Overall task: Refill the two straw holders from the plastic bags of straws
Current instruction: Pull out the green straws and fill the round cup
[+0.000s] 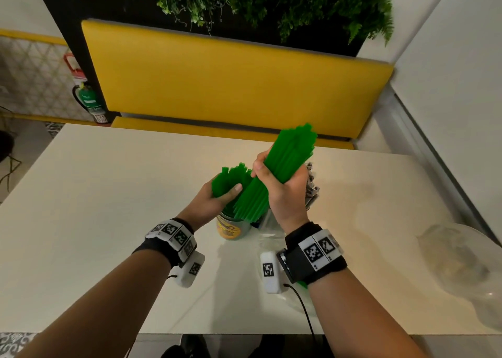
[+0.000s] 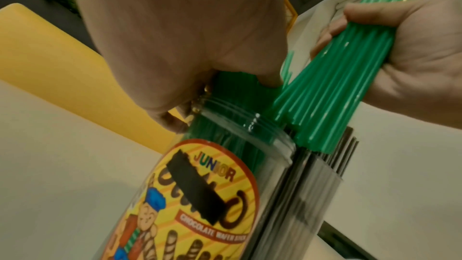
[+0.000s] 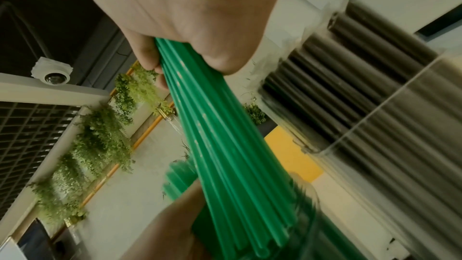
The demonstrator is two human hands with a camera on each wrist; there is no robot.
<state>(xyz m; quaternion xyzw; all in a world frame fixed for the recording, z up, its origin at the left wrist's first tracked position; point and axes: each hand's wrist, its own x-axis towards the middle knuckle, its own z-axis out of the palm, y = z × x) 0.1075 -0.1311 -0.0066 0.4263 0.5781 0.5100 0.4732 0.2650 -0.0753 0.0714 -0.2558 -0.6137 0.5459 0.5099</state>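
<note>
A bundle of green straws [image 1: 282, 164] is clamped in the right hand [image 1: 285, 192], gripped around mid-length, tilted with its top toward 1 o'clock and its lower ends at the mouth of the clear labelled jar [image 1: 231, 228], which stands near the middle of the table [image 1: 108, 208]. Green straws already in the jar [image 1: 231, 174] are held aside toward 10 o'clock by the left hand [image 1: 214, 200], fingers and thumb curled around them. A second holder with dark straws [image 2: 322, 181] is seen touching the jar at its 3 o'clock side. A crumpled clear plastic bag [image 1: 461, 265] lies at about 4 o'clock, well apart. The straws are judged light, thin, smooth and slippery, individually bendy but fairly stiff as a bundle; single ones are likely to slide out if the grip is loosened. A firm wrap at mid-length is judged best, with the lower ends guided inside the rim before release.
</note>
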